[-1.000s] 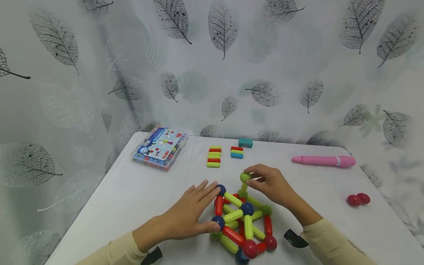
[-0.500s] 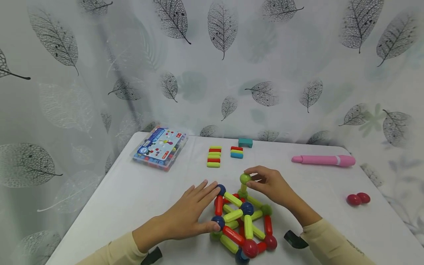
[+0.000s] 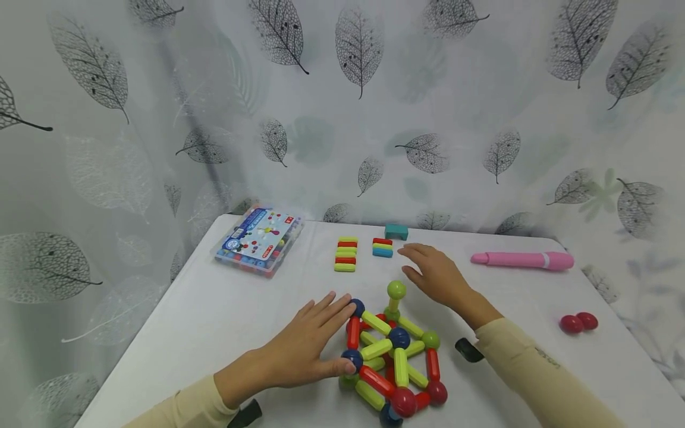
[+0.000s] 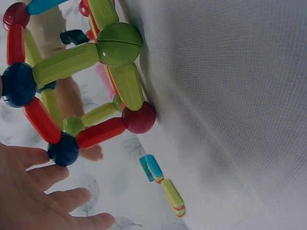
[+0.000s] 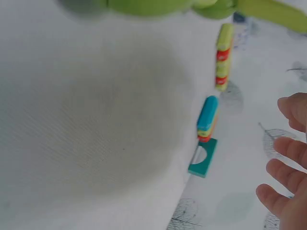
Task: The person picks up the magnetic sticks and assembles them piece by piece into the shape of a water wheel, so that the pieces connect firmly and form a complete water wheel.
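On the white table [image 3: 214, 309], the left hand [image 3: 305, 348] lay flat with straight fingers against the rod-and-ball frame [image 3: 390, 362]. The right hand [image 3: 436, 276], fingers relaxed and empty, hovered beyond the frame's green ball [image 3: 396, 289]. Only the right wrist view showed the teal block's [image 5: 203, 158] white arch.

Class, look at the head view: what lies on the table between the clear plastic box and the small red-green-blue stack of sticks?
A stack of green and red sticks lies there.

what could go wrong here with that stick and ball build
The green ball sits atop one upright stick with nothing holding it; a bump from the right hand hovering beside it might topple it. The left hand rests against the build, so a shove could shift the frame.
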`<move>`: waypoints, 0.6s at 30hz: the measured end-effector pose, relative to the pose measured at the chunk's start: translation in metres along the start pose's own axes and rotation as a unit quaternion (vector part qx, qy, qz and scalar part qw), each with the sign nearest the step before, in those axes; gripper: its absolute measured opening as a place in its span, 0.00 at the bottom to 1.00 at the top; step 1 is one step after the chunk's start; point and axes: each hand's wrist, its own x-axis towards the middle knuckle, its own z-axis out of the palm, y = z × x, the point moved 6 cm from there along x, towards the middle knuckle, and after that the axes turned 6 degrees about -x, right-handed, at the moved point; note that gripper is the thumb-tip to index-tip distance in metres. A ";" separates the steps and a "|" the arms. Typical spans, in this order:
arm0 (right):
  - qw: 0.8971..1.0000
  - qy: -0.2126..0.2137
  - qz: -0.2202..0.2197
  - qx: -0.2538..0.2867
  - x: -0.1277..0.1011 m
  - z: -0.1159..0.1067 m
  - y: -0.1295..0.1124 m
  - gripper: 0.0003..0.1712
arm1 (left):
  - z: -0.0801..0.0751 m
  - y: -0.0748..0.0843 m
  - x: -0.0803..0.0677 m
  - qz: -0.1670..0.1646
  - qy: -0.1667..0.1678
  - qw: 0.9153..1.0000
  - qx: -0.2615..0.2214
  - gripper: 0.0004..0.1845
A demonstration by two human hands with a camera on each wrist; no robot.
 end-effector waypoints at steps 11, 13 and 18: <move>0.980 -0.108 -0.042 -0.161 0.044 0.046 0.000 0.35 | 0.001 -0.003 0.000 0.006 0.000 1.000 0.000 0.49; 0.977 -0.124 -0.038 -0.170 0.050 0.052 0.000 0.36 | 0.001 -0.003 0.000 0.005 -0.001 1.000 0.000 0.49; 0.966 -0.163 -0.037 -0.197 0.062 0.065 -0.001 0.35 | 0.001 -0.003 0.000 0.005 -0.002 1.000 -0.001 0.49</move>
